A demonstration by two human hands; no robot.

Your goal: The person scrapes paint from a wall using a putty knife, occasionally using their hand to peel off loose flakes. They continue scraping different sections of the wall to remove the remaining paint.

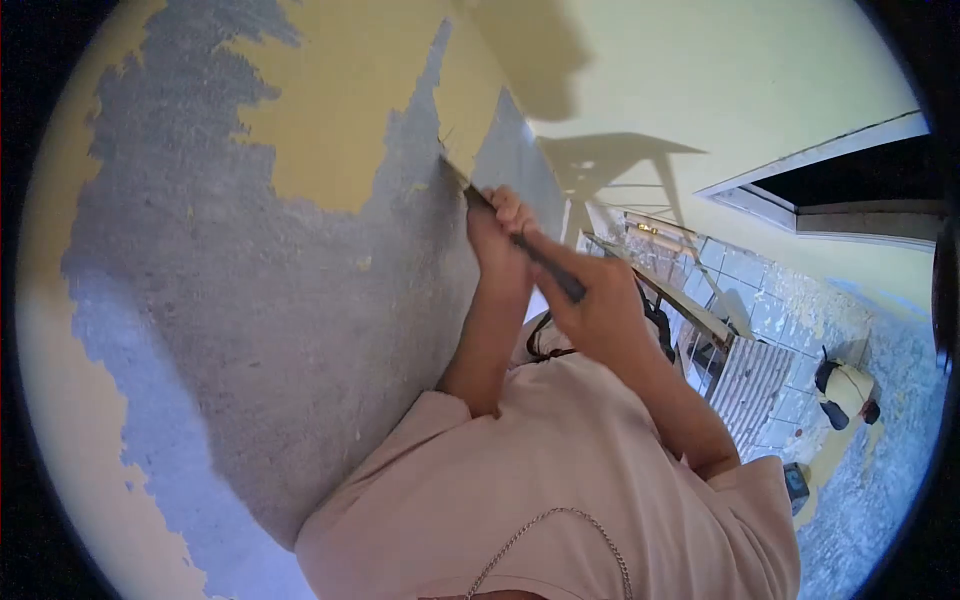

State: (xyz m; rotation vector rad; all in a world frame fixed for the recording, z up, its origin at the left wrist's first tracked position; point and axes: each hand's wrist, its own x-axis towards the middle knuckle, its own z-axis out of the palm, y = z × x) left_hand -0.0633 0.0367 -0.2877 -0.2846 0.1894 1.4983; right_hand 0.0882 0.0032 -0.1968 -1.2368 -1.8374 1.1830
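Observation:
Both of my hands are closed around the dark handle of a scraper point(560, 275). My left hand point(502, 228) grips it nearer the blade, and my right hand point(598, 298) holds it towards the butt end. The thin blade's tip touches, or is very near, the wall point(290, 300), at the border between bare grey surface and yellow paint point(325, 130). Ragged paint edges surround the grey area. A narrow yellow strip lies just above and right of the blade.
A pale green surface point(650, 80) with a dark framed opening point(850, 185) is at upper right. Lower down are a plank point(685, 300), a corrugated panel point(750, 378), a tiled surface point(745, 265) and a small pale-and-black object point(848, 390) I cannot make out.

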